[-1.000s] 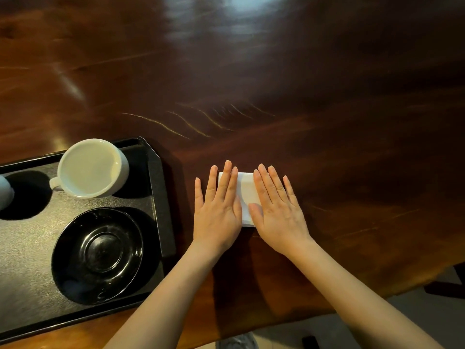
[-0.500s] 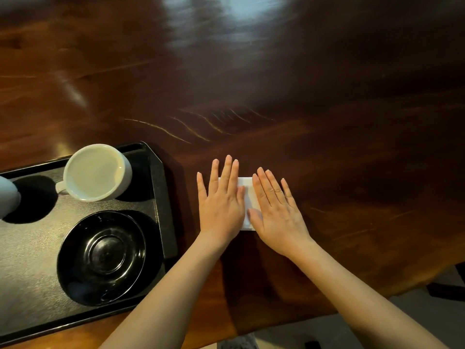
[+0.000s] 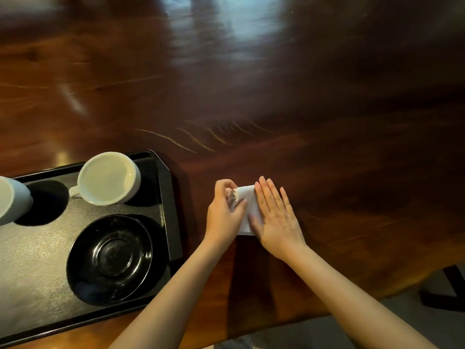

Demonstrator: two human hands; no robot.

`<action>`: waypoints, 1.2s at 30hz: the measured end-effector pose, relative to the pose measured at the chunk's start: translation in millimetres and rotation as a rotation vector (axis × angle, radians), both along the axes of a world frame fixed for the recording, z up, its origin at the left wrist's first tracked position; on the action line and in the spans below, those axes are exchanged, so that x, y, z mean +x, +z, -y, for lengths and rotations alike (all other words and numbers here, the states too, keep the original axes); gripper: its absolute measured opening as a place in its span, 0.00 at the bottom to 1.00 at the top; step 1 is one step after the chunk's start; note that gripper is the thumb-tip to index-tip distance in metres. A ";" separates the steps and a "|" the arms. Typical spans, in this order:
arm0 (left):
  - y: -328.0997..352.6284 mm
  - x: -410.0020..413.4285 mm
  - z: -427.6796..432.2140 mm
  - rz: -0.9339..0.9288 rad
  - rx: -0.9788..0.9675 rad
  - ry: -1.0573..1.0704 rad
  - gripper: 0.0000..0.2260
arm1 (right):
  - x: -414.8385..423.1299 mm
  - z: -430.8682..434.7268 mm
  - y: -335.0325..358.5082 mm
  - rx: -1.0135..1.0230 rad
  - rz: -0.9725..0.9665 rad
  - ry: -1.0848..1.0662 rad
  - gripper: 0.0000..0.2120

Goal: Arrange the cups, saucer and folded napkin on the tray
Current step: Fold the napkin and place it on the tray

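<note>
A white folded napkin lies on the dark wooden table, just right of the black tray. My left hand pinches the napkin's left edge and lifts it, fingers curled. My right hand lies flat on the napkin's right side, fingers spread. On the tray stand a white cup at the back right, a second white cup cut off at the left edge, and a black saucer at the front right.
The wooden table stretches far back and to the right. Its front edge runs below my forearms, with grey floor and a dark chair base at the lower right.
My left hand has gone from flat on the napkin to curled, pinching and lifting its left edge. My right hand stays flat on the napkin. The view has shifted slightly.
</note>
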State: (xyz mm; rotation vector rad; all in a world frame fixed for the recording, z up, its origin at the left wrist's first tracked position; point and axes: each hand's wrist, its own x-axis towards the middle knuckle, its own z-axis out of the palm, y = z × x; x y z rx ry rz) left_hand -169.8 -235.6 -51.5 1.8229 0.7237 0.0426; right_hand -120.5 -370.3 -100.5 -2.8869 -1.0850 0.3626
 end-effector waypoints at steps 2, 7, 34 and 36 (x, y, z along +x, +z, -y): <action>-0.2 -7.0 0.3 0.025 -0.041 -0.032 0.18 | 0.2 0.3 0.4 -0.002 -0.012 0.000 0.31; -3.1 -6.4 -4.6 -0.045 -0.015 0.075 0.16 | 1.1 0.1 4.9 0.081 -0.093 -0.006 0.32; 96.1 -25.9 -30.4 0.190 0.392 -0.363 0.10 | 21.5 16.0 156.5 0.810 -0.180 0.116 0.13; 102.5 -26.4 -30.7 0.180 0.416 -0.397 0.10 | 22.5 16.4 162.9 0.744 -0.088 0.177 0.10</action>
